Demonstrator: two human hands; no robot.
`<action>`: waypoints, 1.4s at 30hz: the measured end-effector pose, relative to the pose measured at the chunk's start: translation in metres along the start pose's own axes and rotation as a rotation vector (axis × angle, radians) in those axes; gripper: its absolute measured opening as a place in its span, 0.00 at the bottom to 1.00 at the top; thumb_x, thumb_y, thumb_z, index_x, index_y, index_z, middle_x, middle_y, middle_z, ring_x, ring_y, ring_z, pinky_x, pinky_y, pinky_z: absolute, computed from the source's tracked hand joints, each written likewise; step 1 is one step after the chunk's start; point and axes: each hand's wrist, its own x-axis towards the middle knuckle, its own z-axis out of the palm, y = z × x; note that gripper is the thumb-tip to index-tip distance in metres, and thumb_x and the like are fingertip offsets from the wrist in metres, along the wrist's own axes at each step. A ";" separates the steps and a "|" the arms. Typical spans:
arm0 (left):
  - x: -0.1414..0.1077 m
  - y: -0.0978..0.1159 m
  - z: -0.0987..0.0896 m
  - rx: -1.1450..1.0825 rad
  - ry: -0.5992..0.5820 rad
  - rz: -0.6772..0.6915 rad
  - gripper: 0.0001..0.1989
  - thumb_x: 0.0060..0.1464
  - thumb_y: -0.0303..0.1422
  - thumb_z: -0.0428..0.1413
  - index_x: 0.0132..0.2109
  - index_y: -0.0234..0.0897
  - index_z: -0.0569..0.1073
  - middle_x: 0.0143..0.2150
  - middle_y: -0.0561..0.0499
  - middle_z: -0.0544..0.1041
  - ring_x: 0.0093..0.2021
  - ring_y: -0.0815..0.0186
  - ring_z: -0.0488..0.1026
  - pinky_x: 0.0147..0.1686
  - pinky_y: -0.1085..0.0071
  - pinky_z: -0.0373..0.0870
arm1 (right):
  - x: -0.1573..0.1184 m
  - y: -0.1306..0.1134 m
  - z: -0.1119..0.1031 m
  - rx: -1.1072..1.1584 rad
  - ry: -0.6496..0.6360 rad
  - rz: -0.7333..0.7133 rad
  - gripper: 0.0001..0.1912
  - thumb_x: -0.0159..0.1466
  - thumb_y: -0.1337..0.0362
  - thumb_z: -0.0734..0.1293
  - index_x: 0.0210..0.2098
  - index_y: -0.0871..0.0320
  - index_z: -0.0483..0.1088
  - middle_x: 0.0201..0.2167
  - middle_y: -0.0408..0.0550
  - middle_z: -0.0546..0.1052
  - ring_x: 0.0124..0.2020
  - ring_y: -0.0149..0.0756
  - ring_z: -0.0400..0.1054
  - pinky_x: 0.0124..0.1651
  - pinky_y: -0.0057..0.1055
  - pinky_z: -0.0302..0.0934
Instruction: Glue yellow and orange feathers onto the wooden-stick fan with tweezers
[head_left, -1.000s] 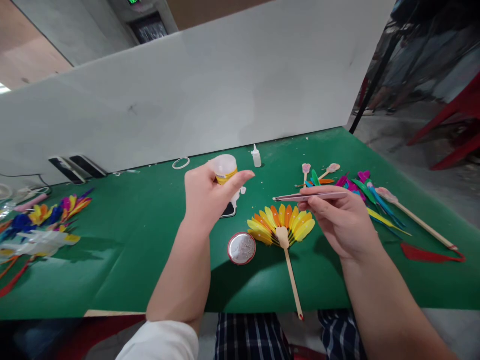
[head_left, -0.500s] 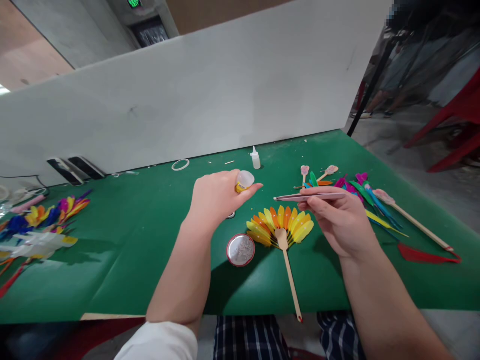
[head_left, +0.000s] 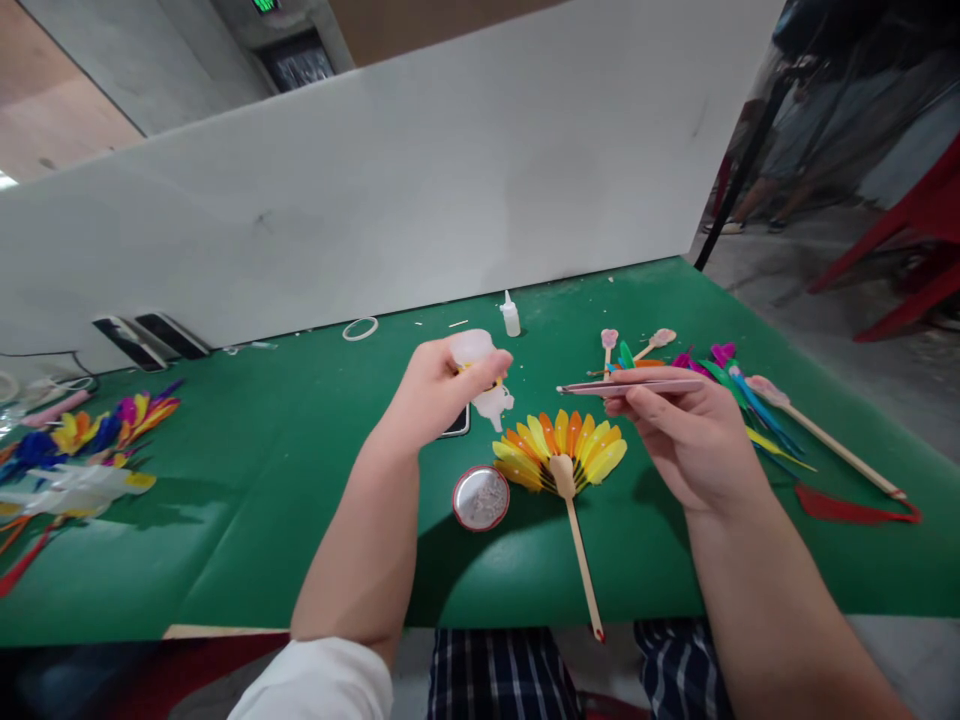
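Observation:
My left hand (head_left: 439,395) is wrapped round a white glue bottle (head_left: 493,407), tipped so that its nozzle points down above the table. In my right hand (head_left: 690,430) is a pair of pink tweezers (head_left: 652,388), pinched and pointing left; a tiny pale speck sits at the tips. Below and between my hands lies a fan of yellow and orange feathers (head_left: 574,440) with small light dots. The feathers spread from a wooden handle (head_left: 579,560). Left of the fan stands a round red-rimmed tin (head_left: 481,498) holding small shiny pieces.
A phone (head_left: 457,423) lies partly under my left hand. At the back are a small white dropper bottle (head_left: 510,315) and a white ring (head_left: 361,329). Loose feathers and a stick with a red tassel (head_left: 855,505) lie right. Colourful feather pieces (head_left: 75,435) lie far left.
My left hand has turned the glue bottle nozzle down, bringing its lower part into view, and shifted slightly left. My right hand with the tweezers has moved slightly right.

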 end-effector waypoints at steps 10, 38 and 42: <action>0.004 0.003 0.002 -0.470 0.383 0.030 0.28 0.47 0.58 0.49 0.22 0.35 0.70 0.13 0.56 0.57 0.11 0.78 0.51 0.09 0.76 0.39 | -0.001 0.001 0.002 0.016 -0.038 -0.004 0.04 0.52 0.65 0.73 0.29 0.54 0.78 0.33 0.45 0.79 0.27 0.30 0.73 0.34 0.29 0.70; 0.001 0.024 0.020 -0.828 0.494 -0.091 0.26 0.54 0.52 0.47 0.23 0.34 0.70 0.12 0.56 0.55 0.11 0.79 0.46 0.09 0.75 0.36 | -0.014 -0.007 0.018 0.020 -0.071 0.019 0.05 0.53 0.64 0.73 0.30 0.51 0.78 0.29 0.43 0.80 0.28 0.30 0.74 0.34 0.26 0.71; 0.001 0.024 0.020 -0.821 0.481 -0.099 0.27 0.53 0.53 0.47 0.23 0.34 0.70 0.13 0.56 0.56 0.11 0.79 0.47 0.10 0.76 0.36 | -0.013 -0.007 0.018 0.018 -0.071 0.020 0.05 0.53 0.64 0.73 0.31 0.51 0.78 0.27 0.43 0.79 0.27 0.28 0.73 0.33 0.24 0.70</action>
